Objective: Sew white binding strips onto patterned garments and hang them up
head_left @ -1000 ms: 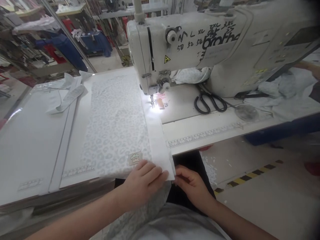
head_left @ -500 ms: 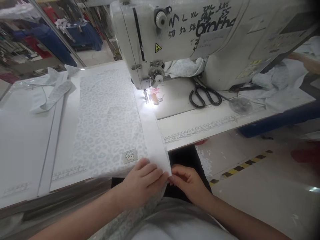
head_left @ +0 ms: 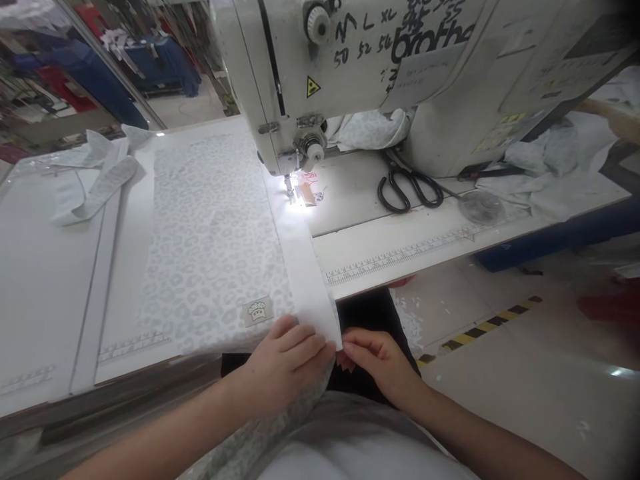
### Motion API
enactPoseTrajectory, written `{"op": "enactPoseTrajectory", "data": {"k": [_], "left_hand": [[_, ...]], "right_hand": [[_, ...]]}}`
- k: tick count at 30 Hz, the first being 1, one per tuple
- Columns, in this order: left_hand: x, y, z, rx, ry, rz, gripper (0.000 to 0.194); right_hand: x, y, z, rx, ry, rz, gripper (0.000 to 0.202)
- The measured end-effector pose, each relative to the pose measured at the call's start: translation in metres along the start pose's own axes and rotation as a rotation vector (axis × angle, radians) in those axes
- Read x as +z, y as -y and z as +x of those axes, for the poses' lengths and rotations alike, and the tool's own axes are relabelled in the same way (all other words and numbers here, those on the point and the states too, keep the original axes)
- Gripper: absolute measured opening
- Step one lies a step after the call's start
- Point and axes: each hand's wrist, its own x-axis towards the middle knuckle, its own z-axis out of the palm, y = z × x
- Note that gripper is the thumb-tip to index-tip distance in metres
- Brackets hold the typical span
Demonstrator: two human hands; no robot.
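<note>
A pale leopard-print fabric (head_left: pixel 215 227) lies flat on the table, with a small grey label (head_left: pixel 257 311) near its front edge. Along its right side runs a plain white folded strip (head_left: pixel 305 273), whose far end goes under the needle of the sewing machine (head_left: pixel 291 190). My left hand (head_left: pixel 295 360) is closed on the fabric at the near end of this strip, fingers curled over it. Just to the right, my right hand (head_left: pixel 377 363) pinches the strip's near corner between thumb and fingers. The rest of the fabric hangs over the table edge towards my lap.
Black-handled scissors (head_left: pixel 410 187) lie right of the needle, beside a round translucent disc (head_left: pixel 481 207). A printed ruler (head_left: pixel 400 257) follows the table's front edge. Loose fabric pieces (head_left: pixel 555 163) are heaped at the right, and a cut strip (head_left: pixel 103 193) rests at the left.
The view has shifted slightly. Both hands stay at the near end of the strip, with only a small change in the right fingers. The fabric has hardly moved.
</note>
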Motion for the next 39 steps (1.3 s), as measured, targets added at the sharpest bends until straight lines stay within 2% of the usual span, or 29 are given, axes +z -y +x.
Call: {"op": "enactPoseTrajectory", "data": {"k": [4,6,9,11,14,16,18,20,22,25,33,39], "left_hand": [[0.005,-0.002,0.001,-0.034,-0.031,0.013,0.016],[0.007,-0.004,0.003,-0.077,-0.041,0.015,0.013],[0.005,-0.009,0.009,-0.144,-0.05,-0.016,0.01],[0.002,-0.012,0.013,-0.164,-0.066,-0.045,0.009],[-0.008,-0.009,0.018,-0.208,-0.081,-0.159,0.009],[-0.018,0.004,0.022,-0.326,-0.096,-0.279,0.013],[-0.028,0.024,0.025,-0.506,-0.133,-0.311,0.017],[-0.036,0.047,0.025,-0.645,-0.151,-0.238,0.02],[-0.039,0.067,0.022,-0.671,-0.107,-0.155,0.023],[-0.04,0.083,0.013,-0.61,-0.01,-0.079,0.031],[-0.038,0.079,0.01,-0.503,0.248,0.066,0.049],[-0.037,0.077,0.01,-0.517,0.309,0.07,0.051]], "right_hand": [[-0.002,-0.002,-0.001,-0.018,0.026,0.025,0.031],[-0.006,0.001,-0.003,-0.093,0.016,-0.114,0.028],[-0.012,0.01,-0.003,-0.456,-0.064,-0.596,0.014],[-0.017,0.018,0.001,-0.74,-0.028,-0.869,0.019],[-0.019,0.028,0.011,-0.996,0.11,-1.029,0.017],[-0.019,0.035,0.017,-1.082,0.161,-1.067,0.011],[-0.017,0.042,0.021,-1.113,0.21,-1.095,0.01],[-0.013,0.046,0.022,-1.104,0.247,-1.113,0.012],[-0.011,0.048,0.022,-1.077,0.263,-1.127,0.015],[-0.009,0.046,0.022,-1.043,0.265,-1.13,0.015],[-0.009,0.045,0.022,-0.944,0.28,-1.102,0.018],[-0.006,0.051,0.022,-0.923,0.302,-1.084,0.018]]}}
